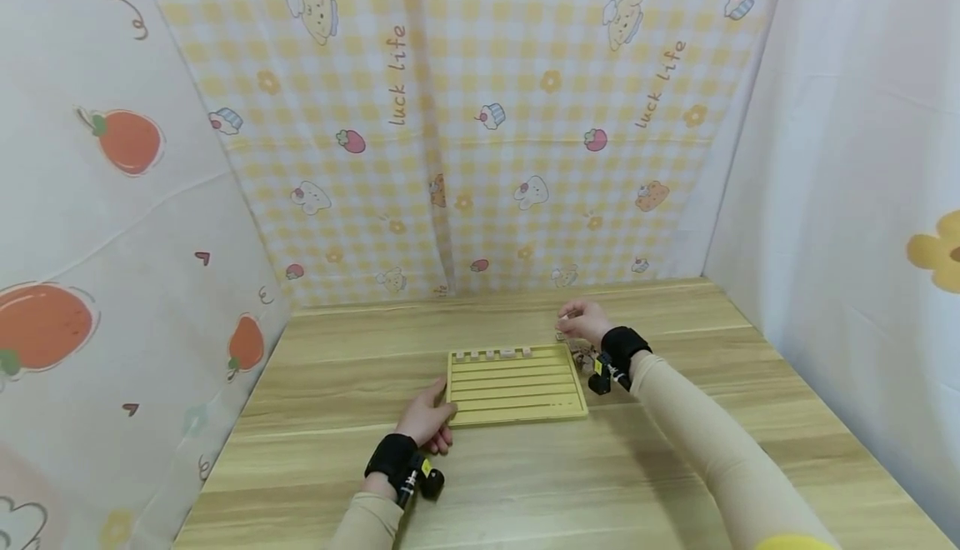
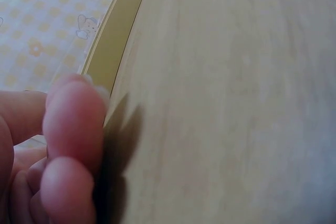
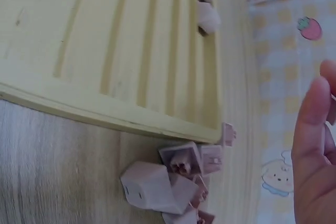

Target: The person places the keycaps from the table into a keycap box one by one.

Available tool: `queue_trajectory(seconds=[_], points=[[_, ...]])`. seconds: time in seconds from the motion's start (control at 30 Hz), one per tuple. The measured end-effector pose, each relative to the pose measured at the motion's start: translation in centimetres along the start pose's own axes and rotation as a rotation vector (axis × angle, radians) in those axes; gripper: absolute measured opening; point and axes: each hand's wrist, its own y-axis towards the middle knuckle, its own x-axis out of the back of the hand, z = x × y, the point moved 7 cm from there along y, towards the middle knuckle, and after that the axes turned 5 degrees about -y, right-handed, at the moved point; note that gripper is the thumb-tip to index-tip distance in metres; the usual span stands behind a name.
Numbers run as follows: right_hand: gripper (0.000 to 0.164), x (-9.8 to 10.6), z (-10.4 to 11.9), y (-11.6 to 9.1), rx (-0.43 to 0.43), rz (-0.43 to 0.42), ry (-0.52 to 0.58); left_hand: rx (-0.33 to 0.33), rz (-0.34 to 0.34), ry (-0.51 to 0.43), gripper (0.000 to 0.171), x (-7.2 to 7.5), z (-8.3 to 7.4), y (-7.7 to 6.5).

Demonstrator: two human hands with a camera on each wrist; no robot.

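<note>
A yellow ridged tray (image 1: 517, 385) lies on the table. My left hand (image 1: 426, 417) grips its near left corner, thumb over the rim and fingers against the outer side; the left wrist view shows the curled fingertips (image 2: 73, 124) beside the tray's edge. Several pale pink keycaps (image 1: 507, 352) stand in a row along the tray's far groove. Beyond the far right corner my right hand (image 1: 587, 323) is raised, thumb and forefinger pinching a small pale keycap, mostly hidden by the fingers. Beneath it, loose keycaps (image 3: 149, 184) lie in a pile by the tray's right side.
The wood-grained table (image 1: 337, 367) meets a yellow checked curtain (image 1: 487, 200) at the back. White printed cloth (image 1: 840, 200) hangs on the right, and another white cloth (image 1: 187, 225) on the left. A black wrist camera (image 1: 600, 383) sits close to the loose keycaps.
</note>
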Motion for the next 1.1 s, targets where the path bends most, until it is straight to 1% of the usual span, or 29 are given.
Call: queue_trajectory(seconds=[0.07, 0.2, 0.3, 0.37, 0.47, 0.6, 0.73, 0.93, 1.1], points=[[0.021, -0.2, 0.1, 0.1, 0.020, -0.024, -0.119, 0.005, 0.002, 0.000, 0.070, -0.1, 0.0, 0.1], [0.019, -0.7, 0.3, 0.7, 0.110, -0.058, -0.391, 0.012, 0.006, 0.002, 0.070, -0.1, -0.2, 0.1], [0.015, -1.2, 0.5, 1.2, 0.198, -0.068, -0.537, 0.013, 0.002, 0.002, 0.070, -0.1, -0.4, 0.2], [0.013, -1.7, 0.4, 1.3, 0.240, -0.054, -0.608, 0.011, -0.003, 0.004, 0.069, -0.1, -0.4, 0.2], [0.015, -2.7, 0.1, 1.3, 0.259, 0.001, -0.678, 0.003, -0.004, 0.012, 0.069, -0.1, -0.4, 0.1], [0.022, -3.8, -0.4, 1.0, 0.219, 0.064, -0.721, 0.009, -0.005, 0.012, 0.069, -0.1, -0.3, 0.0], [0.021, -4.5, -0.4, 0.9, 0.214, 0.060, -0.781, 0.015, -0.004, 0.018, 0.069, -0.1, -0.1, 0.1], [0.005, -5.2, -0.7, 1.2, 0.286, 0.048, -0.899, 0.026, -0.008, 0.021, 0.069, -0.1, 0.3, 0.4], [0.005, -5.4, -1.3, 1.5, 0.293, 0.049, -0.971, 0.030, -0.004, 0.016, 0.069, -0.1, 0.2, 0.4]])
